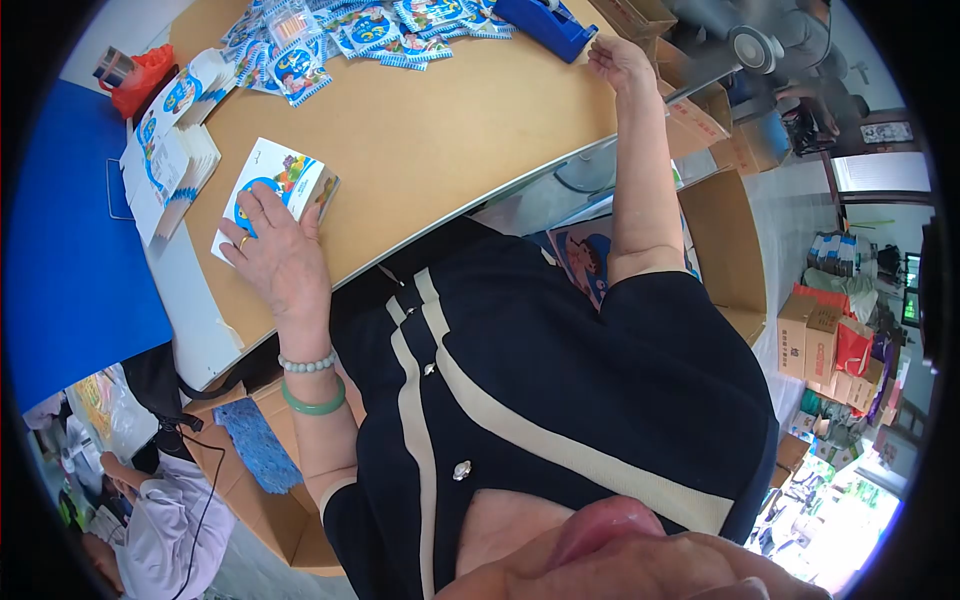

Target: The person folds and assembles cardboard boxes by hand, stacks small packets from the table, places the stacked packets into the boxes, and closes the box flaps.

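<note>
My left hand (275, 245), with a ring, lies over a small white printed carton (262, 165). Its fingers rest on the top face and the thumb presses along the side, holding the carton on the tabletop. At the far right edge of the table, my right hand (622, 62) reaches to the end of a blue tape dispenser (550, 25). Its fingers are drawn together close to the dispenser's tip; any tape between them is too small to see. Left of the carton are stacks of flat printed cartons (170, 165).
Many blue-and-white sachets (370, 30) are heaped at the table's back, with a small clear pack (292, 22) among them. A red plastic bag (148, 80) sits at the left corner. Open cardboard boxes (725, 235) flank me. Another person (170, 515) sits lower left.
</note>
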`<state>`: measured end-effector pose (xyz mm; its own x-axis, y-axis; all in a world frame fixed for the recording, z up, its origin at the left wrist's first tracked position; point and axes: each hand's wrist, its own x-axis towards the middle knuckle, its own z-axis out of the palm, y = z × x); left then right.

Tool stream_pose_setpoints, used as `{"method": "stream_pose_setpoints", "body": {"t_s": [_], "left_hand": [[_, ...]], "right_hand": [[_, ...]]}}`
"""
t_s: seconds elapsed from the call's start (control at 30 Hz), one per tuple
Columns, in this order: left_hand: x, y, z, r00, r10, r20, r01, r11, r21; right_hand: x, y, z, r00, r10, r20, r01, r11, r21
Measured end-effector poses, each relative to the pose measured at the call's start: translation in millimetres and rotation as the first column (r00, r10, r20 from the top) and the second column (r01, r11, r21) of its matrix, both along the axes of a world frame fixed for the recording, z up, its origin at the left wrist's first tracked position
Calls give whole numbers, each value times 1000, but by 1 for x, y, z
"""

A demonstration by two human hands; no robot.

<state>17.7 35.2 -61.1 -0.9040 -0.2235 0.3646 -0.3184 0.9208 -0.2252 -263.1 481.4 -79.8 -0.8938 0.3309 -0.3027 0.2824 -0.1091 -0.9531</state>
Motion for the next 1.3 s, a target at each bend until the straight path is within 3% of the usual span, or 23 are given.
{"method": "stream_pose_setpoints", "body": {"t_s": [0.1, 0.23, 0.3, 0.37, 0.4, 0.43, 0.5, 0.53, 0.63, 0.73, 0.77, 0.8, 0.83, 0.87, 0.93, 1.03, 1.17, 1.23, 1.3], "left_hand": [[0, -2, 1, 1000, -9, -10, 9, 1000, 20], [16, -15, 16, 994, -108, -12, 108, 979, 173], [22, -27, 24, 972, -233, -26, 228, 910, 347], [21, -45, 0, 938, -329, -110, 344, 925, 162], [24, -42, -6, 941, -308, -141, 326, 937, 124], [21, -36, -9, 947, -280, -159, 296, 951, 87], [12, -21, -4, 947, -257, -193, 274, 960, 65], [13, -16, -2, 960, -205, -191, 217, 975, 43], [-3, -12, -9, 967, -143, -212, 146, 989, -2], [-8, -7, -7, 970, -86, -227, 80, 996, -34], [-8, 7, 11, 974, -2, -228, 17, 998, 65], [-6, -7, -7, 927, -166, -336, 165, 986, -32], [-6, -2, 2, 958, -103, -266, 127, 989, 75], [-3, -6, 2, 965, -124, -233, 148, 985, 90], [-10, -9, -9, 926, -151, -346, 178, 983, 47], [-13, -10, -15, 927, -130, -351, 149, 989, 27], [-8, -15, -23, 913, -164, -373, 209, 975, 81], [-7, -18, -25, 891, -193, -410, 248, 965, 85], [-7, -22, -29, 869, -205, -450, 287, 950, 123]], "right_hand": [[1, 8, -7, 991, 121, -54, -123, 992, -41], [2, 7, -19, 984, 123, -129, -141, 980, -143], [2, 4, -37, 943, 141, -301, -205, 959, -195], [1, 4, -47, 948, 162, -274, -143, 986, 89], [9, -7, -38, 940, 38, -339, -56, 998, -41], [13, -11, -32, 956, -5, -293, -34, 991, -129], [17, -16, -25, 962, -51, -269, -39, 947, -318], [14, -14, -26, 957, -52, -284, -43, 947, -318], [11, -11, -36, 956, 54, -289, -96, 987, -132], [31, -8, -23, 962, 160, -220, -91, 952, 292], [55, -16, -12, 933, 247, -261, -8, 742, 671], [77, -34, 0, 920, 85, -383, -24, 987, 161], [66, -18, -16, 919, 198, -342, -111, 960, 256], [45, 6, -33, 901, 386, -197, -208, 784, 585], [19, -15, -64, 961, 246, -123, -243, 969, 40], [106, -165, -13, 889, 437, -137, -431, 900, 68], [191, -298, 35, 655, 717, -239, -750, 655, -91], [207, -333, 32, 585, 772, -246, -808, 580, -102], [211, -350, 25, 613, 749, -250, -787, 607, -111]]}}
